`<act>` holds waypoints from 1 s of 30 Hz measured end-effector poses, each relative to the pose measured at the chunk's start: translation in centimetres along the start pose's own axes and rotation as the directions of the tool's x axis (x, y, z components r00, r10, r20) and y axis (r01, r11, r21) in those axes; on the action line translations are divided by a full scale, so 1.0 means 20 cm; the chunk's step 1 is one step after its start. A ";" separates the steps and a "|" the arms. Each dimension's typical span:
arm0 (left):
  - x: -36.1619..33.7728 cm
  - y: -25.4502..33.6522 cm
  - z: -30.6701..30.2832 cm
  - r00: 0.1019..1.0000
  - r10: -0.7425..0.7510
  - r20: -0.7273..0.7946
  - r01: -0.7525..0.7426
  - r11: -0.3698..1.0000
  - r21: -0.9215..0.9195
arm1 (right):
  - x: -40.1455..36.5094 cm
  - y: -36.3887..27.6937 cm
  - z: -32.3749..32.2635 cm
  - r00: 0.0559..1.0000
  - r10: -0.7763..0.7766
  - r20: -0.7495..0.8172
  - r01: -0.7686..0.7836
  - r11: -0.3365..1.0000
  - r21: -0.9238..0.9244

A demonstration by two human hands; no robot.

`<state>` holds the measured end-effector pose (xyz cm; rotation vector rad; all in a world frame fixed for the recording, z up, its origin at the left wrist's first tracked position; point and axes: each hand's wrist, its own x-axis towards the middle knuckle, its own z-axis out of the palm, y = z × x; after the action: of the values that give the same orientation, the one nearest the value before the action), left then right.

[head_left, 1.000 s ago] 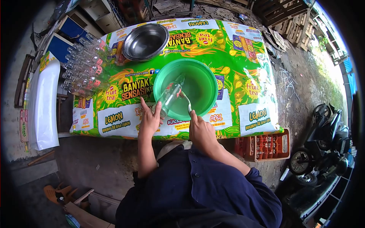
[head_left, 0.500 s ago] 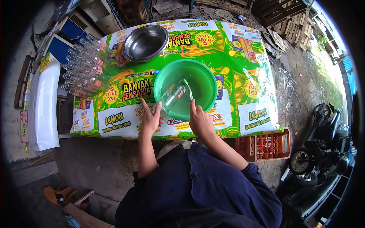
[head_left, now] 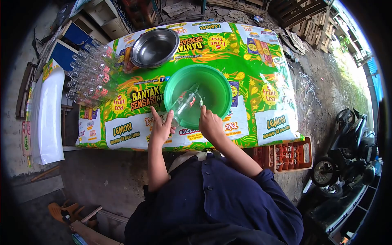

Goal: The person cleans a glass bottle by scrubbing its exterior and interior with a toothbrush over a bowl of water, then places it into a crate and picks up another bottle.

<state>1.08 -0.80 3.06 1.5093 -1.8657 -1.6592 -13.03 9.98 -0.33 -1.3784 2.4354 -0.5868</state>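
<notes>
A clear glass bottle (head_left: 183, 104) with red print slants over the rim of a green plastic basin (head_left: 226, 83), its neck pointing into the basin. Fingers of my left hand (head_left: 161, 128) grip the bottle near its base, the index finger stretched out to the side. On the basin's near right side, my right hand (head_left: 211, 123) is closed on a slim, pale green and white toothbrush (head_left: 201, 101). The brush reaches into the basin close to the bottle's neck; its head is hard to make out.
A steel bowl (head_left: 176, 45) stands behind the basin on a printed plastic table cover (head_left: 261, 73). Several glass bottles (head_left: 92, 79) are grouped at the table's left end. An orange-red crate (head_left: 290, 157) sits below the right front edge, with a motorcycle (head_left: 345, 159) further right.
My right hand has shifted slightly left with the toothbrush, whose head shows less clearly now. The bottle and my left hand have barely moved.
</notes>
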 end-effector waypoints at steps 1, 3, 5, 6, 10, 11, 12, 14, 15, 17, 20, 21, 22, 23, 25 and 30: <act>0.01 -0.02 0.01 0.999 0.038 -0.006 -0.038 0.999 0.010 | 0.02 -0.01 0.01 0.999 0.009 -0.034 -0.009 1.000 0.027; 0.03 -0.08 0.03 0.993 0.115 -0.019 -0.115 0.993 0.028 | 0.01 -0.01 -0.07 0.999 0.048 -0.014 -0.047 0.998 0.046; 0.00 -0.07 0.04 0.993 0.118 -0.016 -0.118 0.992 -0.046 | -0.02 0.00 -0.20 0.994 0.112 0.002 -0.112 0.993 0.036; -0.01 -0.07 0.05 0.993 0.119 -0.017 -0.120 0.989 -0.084 | -0.04 0.04 -0.25 0.992 0.120 -0.039 -0.119 0.992 0.033; 0.01 -0.19 0.04 0.986 0.166 0.003 -0.160 0.954 -0.255 | -0.07 0.21 -0.37 0.984 0.151 -0.089 -0.135 0.976 0.171; -0.01 -0.21 0.04 0.984 0.178 0.011 -0.168 0.945 -0.282 | -0.06 0.25 -0.38 0.985 0.157 -0.070 -0.135 0.958 0.252; -0.03 -0.22 0.04 0.982 0.190 0.016 -0.176 0.935 -0.308 | -0.04 0.26 -0.40 0.982 0.185 -0.037 -0.168 0.946 0.276; -0.06 -0.24 0.03 0.970 0.242 0.020 -0.219 0.908 -0.357 | 0.01 0.26 -0.40 0.978 0.205 -0.034 -0.188 0.943 0.274; -0.07 -0.27 0.03 0.960 0.279 0.020 -0.250 0.889 -0.383 | 0.04 0.27 -0.37 0.977 0.212 0.005 -0.198 0.902 0.384; -0.11 -0.26 0.01 0.954 0.289 0.074 -0.246 0.903 -0.353 | 0.14 0.30 -0.29 0.973 0.215 0.084 -0.223 0.784 0.580; -0.07 -0.33 0.03 0.915 0.404 -0.019 -0.397 0.890 -0.225 | 0.32 0.21 -0.23 0.993 0.118 0.021 -0.092 0.638 0.764; -0.06 -0.34 0.03 0.894 0.446 -0.044 -0.446 0.875 -0.185 | 0.38 0.19 -0.20 0.996 0.089 -0.001 -0.055 0.625 0.779; -0.05 -0.33 0.04 0.867 0.494 -0.063 -0.497 0.854 -0.155 | 0.41 0.13 -0.22 0.996 0.083 -0.016 -0.039 0.628 0.777; -0.04 -0.33 0.06 0.839 0.539 -0.080 -0.545 0.830 -0.122 | 0.43 0.08 -0.26 0.997 0.076 -0.031 -0.024 0.631 0.776; -0.08 -0.21 0.06 0.808 0.585 -0.069 -0.589 0.800 -0.120 | 0.51 0.04 -0.28 0.999 0.039 -0.023 -0.003 0.554 0.833; -0.01 -0.16 0.17 0.831 0.545 0.113 -0.477 0.802 -0.360 | 0.51 -0.10 -0.49 0.980 -0.044 -0.192 0.189 0.476 0.859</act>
<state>0.37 1.88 -0.64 0.6325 -1.7745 -1.7732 -20.99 2.43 8.83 -1.0147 1.5927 -1.7238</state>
